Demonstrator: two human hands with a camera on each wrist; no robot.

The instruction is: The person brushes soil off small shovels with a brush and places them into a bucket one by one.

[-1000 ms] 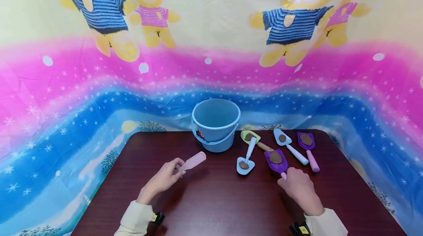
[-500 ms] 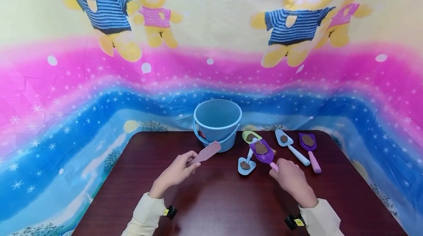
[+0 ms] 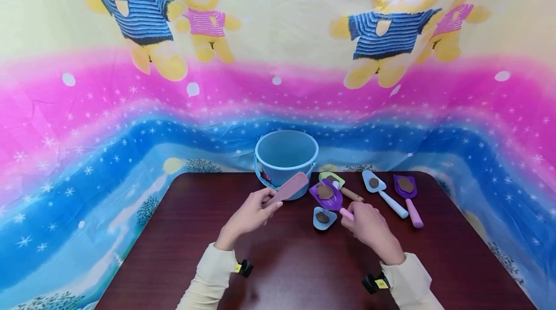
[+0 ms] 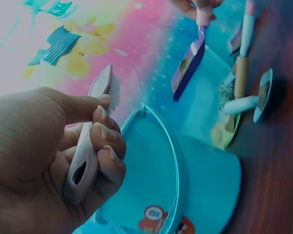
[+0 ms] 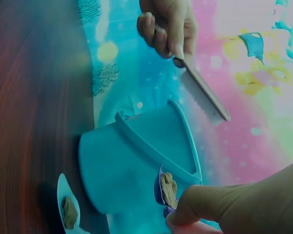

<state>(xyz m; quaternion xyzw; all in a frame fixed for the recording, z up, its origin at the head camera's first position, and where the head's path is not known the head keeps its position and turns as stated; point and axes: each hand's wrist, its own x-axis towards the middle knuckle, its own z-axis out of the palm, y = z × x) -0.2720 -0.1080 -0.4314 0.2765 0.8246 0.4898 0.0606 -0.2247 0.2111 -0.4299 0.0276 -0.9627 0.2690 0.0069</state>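
My left hand [image 3: 249, 213] grips a pale pink brush [image 3: 290, 187] by its handle, held in front of the bucket's right side. White bristles on the brush [image 5: 205, 95] face down in the right wrist view. A blue bucket [image 3: 277, 175] stands upright at the table's back, its handle hanging down. My right hand [image 3: 370, 227] holds a purple toy shovel [image 3: 335, 202] by its pink handle, raised over the table. On its blade lies a brown clay-like lump [image 3: 325, 192]. This shovel overlaps a light blue shovel [image 3: 331, 222], hiding most of that one's handle.
Right of the bucket lies a green shovel [image 3: 338, 179] with a wooden handle. Farther right are another light blue shovel [image 3: 393, 204] and a second purple shovel [image 3: 414, 212], each with a brown lump. A printed cloth [image 3: 278, 97] rises behind the dark table [image 3: 182, 232].
My right hand has lifted the purple shovel and moved it left toward the bucket. My left hand has moved right and farther in, bringing the brush in front of the bucket.
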